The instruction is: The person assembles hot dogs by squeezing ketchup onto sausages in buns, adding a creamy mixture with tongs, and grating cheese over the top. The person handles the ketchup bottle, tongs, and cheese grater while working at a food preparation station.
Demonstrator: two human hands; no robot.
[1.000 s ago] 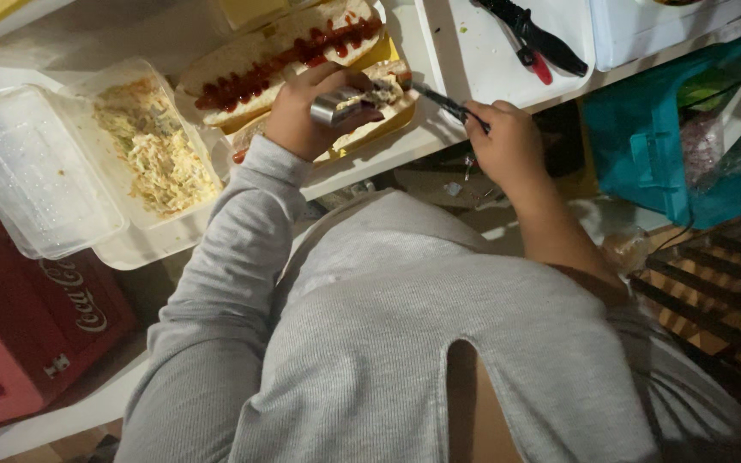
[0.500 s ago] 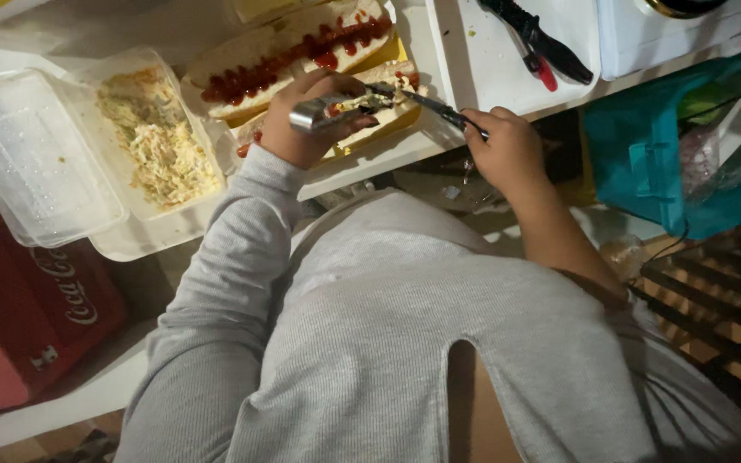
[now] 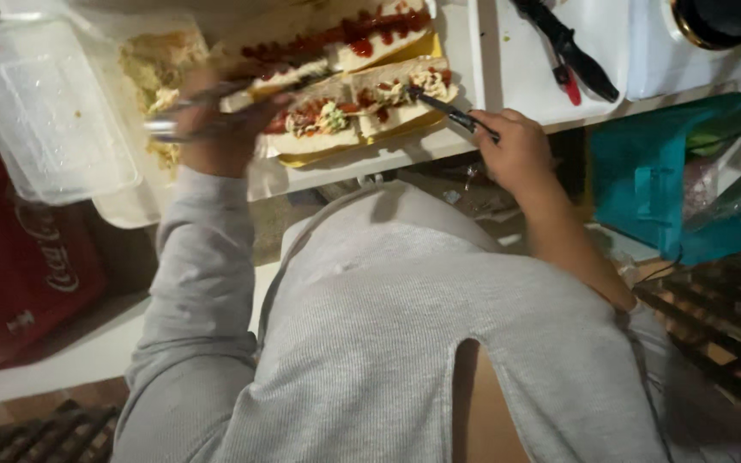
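**Inspector:** Start at the far left, and place everything against the open sandwich (image 3: pixel 362 107).

**Recorder:** Furthest left of the sandwich: one red crate (image 3: pixel 19 266), boxy, with white lettering on its side, standing below counter (image 3: pixel 370 159) level. Above it, one clear plastic lid (image 3: pixel 49 103), rectangular, hinged to one clear container (image 3: pixel 152 60) of pale shredded filling, just left of the sandwich.

**Inspector:** Hands?

**Recorder:** Left hand (image 3: pixel 216 129), blurred, is at the sandwich's left end, its grip clenched on a metal utensil (image 3: pixel 182 129); I cannot tell what kind. Right hand (image 3: pixel 516 154), just right of the sandwich, has its grip closed round one dark-handled utensil (image 3: pixel 452 111), whose tip touches the sandwich's right end.

**Inspector:** The sandwich itself?

**Recorder:** On the counter, on yellow wrapping; two bread halves, open, red sauce on both.

**Inspector:** Further right?

**Recorder:** One pair of black-and-red pliers (image 3: pixel 568 56) on a white tray (image 3: pixel 525 77). Well right and below, one teal bag (image 3: pixel 671 180).
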